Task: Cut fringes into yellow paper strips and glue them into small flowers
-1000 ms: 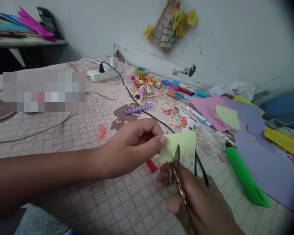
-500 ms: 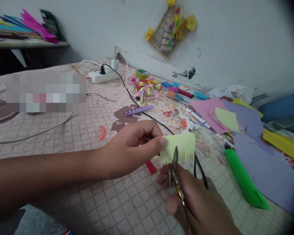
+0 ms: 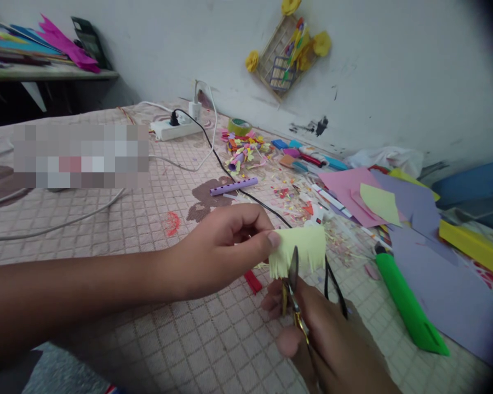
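Between the thumb and fingers of my left hand (image 3: pixel 225 246) is the left end of a pale yellow paper strip (image 3: pixel 302 241). Its lower edge is cut into a fringe. My right hand (image 3: pixel 328 328) is closed round the handles of a pair of scissors (image 3: pixel 294 273) with gold-coloured grips. The blades point up at the fringed edge, one of them in front of the paper. A small red fringed paper piece (image 3: pixel 253 281) lies on the cloth below my left hand. Beyond my hands rests a purple paper tube (image 3: pixel 234 186) with dark holes along it.
To the right lie a green cutter-like tool (image 3: pixel 411 306), purple paper sheets (image 3: pixel 443 290) and pink paper (image 3: pixel 345 191). A black cable (image 3: pixel 267 206) runs from a white power strip (image 3: pixel 175 130) towards my hands. Green tape (image 3: pixel 239 127) and coloured paper scraps (image 3: pixel 246 150) sit near the wall.
Almost nothing differs. The view has shifted slightly; both hands keep their hold, and the scissors stay at the fringed edge of the paper.
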A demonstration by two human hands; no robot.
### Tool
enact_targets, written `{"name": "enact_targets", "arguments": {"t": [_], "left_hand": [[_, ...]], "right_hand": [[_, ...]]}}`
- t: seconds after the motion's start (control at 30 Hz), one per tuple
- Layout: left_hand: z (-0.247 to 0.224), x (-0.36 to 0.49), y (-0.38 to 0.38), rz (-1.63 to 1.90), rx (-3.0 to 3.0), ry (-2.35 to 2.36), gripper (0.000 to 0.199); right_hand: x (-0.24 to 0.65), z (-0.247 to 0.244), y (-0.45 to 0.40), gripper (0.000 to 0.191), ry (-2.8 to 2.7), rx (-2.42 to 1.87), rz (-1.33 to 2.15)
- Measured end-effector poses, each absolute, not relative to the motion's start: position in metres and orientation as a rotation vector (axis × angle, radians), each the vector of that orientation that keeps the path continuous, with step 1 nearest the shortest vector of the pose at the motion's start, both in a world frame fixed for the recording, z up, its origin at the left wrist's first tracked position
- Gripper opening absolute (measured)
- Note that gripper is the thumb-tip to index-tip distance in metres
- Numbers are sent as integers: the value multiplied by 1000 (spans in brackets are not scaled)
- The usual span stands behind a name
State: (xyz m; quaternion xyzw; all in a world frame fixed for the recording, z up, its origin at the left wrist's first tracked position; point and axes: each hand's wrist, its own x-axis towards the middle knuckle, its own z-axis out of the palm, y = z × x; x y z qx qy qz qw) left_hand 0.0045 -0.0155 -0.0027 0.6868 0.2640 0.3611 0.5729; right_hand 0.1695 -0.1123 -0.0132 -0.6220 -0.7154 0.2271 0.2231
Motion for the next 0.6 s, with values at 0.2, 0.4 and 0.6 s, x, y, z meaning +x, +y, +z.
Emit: {"name": "enact_targets", "arguments": {"t": [0.2, 0.4, 0.6], "left_hand": [[-1, 4, -15, 858, 1618, 620, 17], [-1, 4, -15, 836, 1623, 632, 17], [-2, 5, -15, 832, 1616, 646, 16]], "right_hand": [[170, -13, -111, 23, -1974, -1758, 653], [170, -14, -111, 17, -1985, -1724, 632], [173, -18, -113, 19, -2029, -1762, 567]]}}
